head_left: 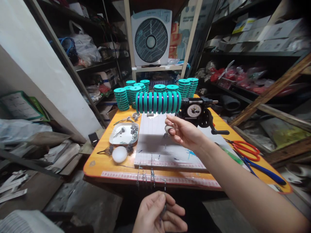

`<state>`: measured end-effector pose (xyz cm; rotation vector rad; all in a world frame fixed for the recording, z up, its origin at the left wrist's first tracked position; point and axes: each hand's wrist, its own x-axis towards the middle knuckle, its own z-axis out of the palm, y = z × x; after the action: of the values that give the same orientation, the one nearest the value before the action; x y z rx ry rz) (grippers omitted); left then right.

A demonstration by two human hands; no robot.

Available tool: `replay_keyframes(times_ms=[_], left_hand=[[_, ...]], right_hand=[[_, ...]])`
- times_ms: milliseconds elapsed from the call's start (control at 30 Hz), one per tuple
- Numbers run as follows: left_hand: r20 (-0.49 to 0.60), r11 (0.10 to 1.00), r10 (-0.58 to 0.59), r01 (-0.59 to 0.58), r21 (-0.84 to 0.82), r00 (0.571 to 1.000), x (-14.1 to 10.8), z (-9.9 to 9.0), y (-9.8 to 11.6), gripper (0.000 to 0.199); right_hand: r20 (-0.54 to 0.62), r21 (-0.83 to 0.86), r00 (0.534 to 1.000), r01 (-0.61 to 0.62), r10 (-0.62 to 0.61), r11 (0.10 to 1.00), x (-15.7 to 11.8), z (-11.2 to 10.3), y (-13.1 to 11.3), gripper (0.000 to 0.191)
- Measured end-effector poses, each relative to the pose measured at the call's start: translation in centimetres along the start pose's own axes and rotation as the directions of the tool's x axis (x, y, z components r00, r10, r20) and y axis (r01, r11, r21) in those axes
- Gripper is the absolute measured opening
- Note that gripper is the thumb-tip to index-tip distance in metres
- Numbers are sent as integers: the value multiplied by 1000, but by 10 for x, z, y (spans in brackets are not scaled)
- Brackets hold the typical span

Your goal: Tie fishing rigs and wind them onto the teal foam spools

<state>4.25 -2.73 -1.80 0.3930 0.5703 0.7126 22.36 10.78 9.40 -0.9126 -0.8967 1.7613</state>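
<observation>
My left hand [159,212] is at the bottom centre, below the table's front edge. Its thumb and forefinger pinch a thin line [165,185] with small dark pieces on it. My right hand [181,129] reaches over the white board [150,147], its fingers curled and pale tape wrapped round one. Small metallic bits show beside that tape; what the fingertips grip is too small to make out. Just beyond is a row of teal spools [157,103] wound with dark purple line, mounted on a hand-cranked winder [194,111]. Several thin lines with small fittings hang over the board's front edge.
Stacks of teal spools [121,98] stand along the table's back. On the left are a white tray [112,139] of small metal parts and a round white lid [119,154]. Red-handled scissors [246,150] and blue-handled pliers [266,171] lie right. A box fan [151,38] stands behind.
</observation>
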Motion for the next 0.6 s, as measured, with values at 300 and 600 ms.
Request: replay_keyframes(times_ms=[300,600], left_hand=[[24,999,35,-35,-17,999,-7,-12,-1,25],[-18,982,143,-140,126,990,-10,-5,3,31]], right_hand=[[128,-472,980,-76,154,879,-43,-2,51,49],[245,-423,959,-28,145,906,-82,9,113,28]])
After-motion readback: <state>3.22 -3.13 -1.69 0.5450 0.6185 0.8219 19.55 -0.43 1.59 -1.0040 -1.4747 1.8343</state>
